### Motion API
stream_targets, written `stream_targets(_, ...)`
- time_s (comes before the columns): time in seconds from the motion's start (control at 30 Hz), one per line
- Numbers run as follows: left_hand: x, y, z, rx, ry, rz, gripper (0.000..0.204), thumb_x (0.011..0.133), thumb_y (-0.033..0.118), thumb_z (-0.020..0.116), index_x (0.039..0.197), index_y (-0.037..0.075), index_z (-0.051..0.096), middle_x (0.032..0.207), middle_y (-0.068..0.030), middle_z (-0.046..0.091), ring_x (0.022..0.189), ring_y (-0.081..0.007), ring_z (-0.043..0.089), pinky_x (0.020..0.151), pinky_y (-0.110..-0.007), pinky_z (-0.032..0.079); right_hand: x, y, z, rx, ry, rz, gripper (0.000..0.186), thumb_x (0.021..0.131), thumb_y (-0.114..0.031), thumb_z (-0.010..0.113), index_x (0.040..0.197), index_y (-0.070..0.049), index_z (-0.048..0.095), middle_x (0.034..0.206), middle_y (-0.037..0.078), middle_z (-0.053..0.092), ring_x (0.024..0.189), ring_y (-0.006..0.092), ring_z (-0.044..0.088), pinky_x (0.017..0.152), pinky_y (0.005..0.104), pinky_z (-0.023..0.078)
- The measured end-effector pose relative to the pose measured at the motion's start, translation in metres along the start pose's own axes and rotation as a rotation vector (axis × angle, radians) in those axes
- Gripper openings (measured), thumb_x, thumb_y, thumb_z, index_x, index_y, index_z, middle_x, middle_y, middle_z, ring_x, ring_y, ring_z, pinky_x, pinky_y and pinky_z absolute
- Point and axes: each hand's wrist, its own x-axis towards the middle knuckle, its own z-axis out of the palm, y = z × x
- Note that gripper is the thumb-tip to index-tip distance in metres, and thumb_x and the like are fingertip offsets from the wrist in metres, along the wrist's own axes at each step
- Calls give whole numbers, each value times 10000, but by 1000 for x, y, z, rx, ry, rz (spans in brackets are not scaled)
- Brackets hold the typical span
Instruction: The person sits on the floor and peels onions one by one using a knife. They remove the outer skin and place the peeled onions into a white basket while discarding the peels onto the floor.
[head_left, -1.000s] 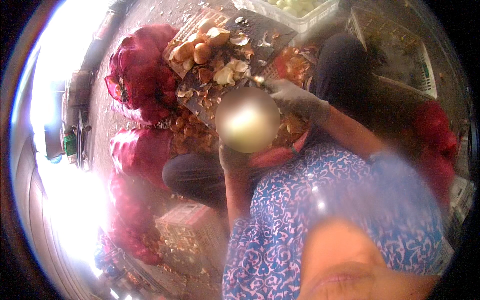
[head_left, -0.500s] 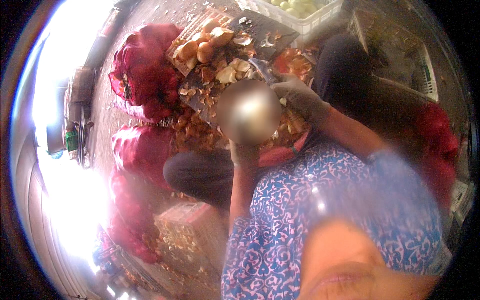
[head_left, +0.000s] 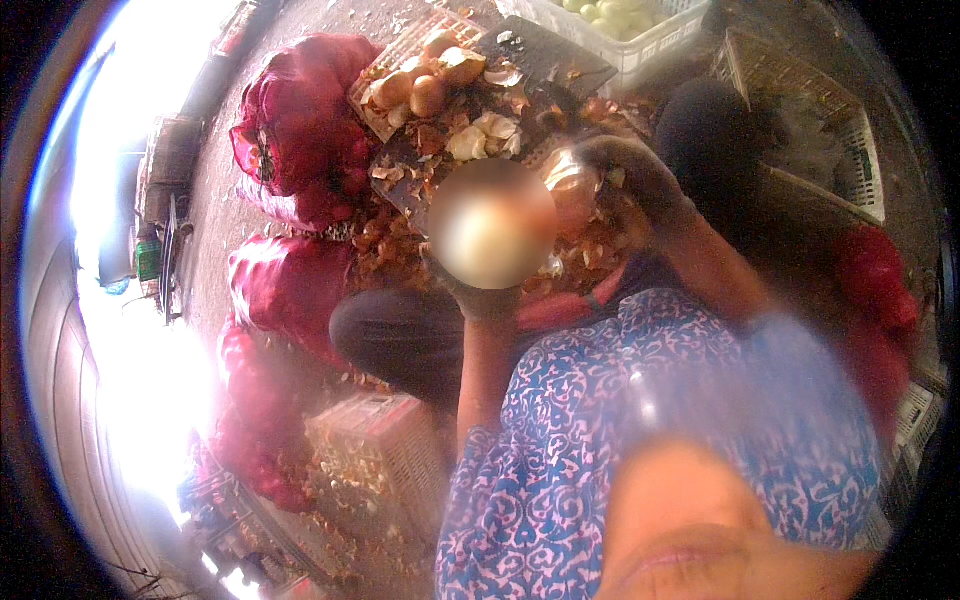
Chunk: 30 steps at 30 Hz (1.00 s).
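My gloved left hand (head_left: 485, 297) is raised at mid-view, cupped under a pale rounded thing (head_left: 480, 238). A blurred disc covers that thing and most of these fingers, so its kind is unclear. To the right, my gloved right hand (head_left: 635, 170) has its fingers curled, somewhat smeared. At its fingertips is a shiny, tan, striped piece like onion skin (head_left: 570, 182); whether the fingers grip it or something else is hidden. Beyond both hands, several brown onions (head_left: 428, 97) lie on a pale crate (head_left: 440, 30). Loose pale skins (head_left: 484, 137) lie nearer.
Red mesh sacks (head_left: 300, 130) stand along the left. A white crate (head_left: 660, 45) of pale peeled onions (head_left: 610, 15) is at the top. Another crate (head_left: 865, 165) lies at the right; a pale box-like crate (head_left: 370, 440) sits at lower left. Onion skins cover the work area.
My right hand has shifted right and slightly up, away from the left hand. The grey blade-like tool seen by it earlier no longer shows. The left hand stays nearly in place.
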Motion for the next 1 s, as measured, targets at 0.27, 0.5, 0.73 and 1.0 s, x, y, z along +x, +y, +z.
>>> stream_targets(0.27,-6,7,13,124,87,-22,724,865,450,667,1412,32,443,1321,-183,566,1171,-337,599,956,-470,546,-12,1,-13,-221,102,-79,502,920,-416,686,1208,-12,614,1127,97,661,1035,182,621,912,317,508)
stream_targets(0.5,-4,11,23,182,141,-27,721,847,385,687,1398,-10,444,1295,-199,572,1141,-354,617,924,-484,565,-10,-29,-42,-258,207,-63,493,936,-416,670,1218,-16,614,1116,92,663,1013,177,627,884,311,516)
stream_targets(0.73,-4,29,56,388,46,20,720,791,280,728,1370,-51,456,1231,-215,594,1072,-366,650,879,-499,586,2,-35,-27,-219,11,-71,405,1030,-285,555,1343,-28,545,1033,93,675,852,169,657,739,292,545)
stream_targets(1.0,0,42,82,916,86,-31,609,707,113,793,1249,-52,569,1125,-152,668,1013,-246,665,892,-367,552,-13,-29,31,-334,-565,91,543,1033,-253,539,1514,-69,368,830,226,631,720,317,668,676,416,507)
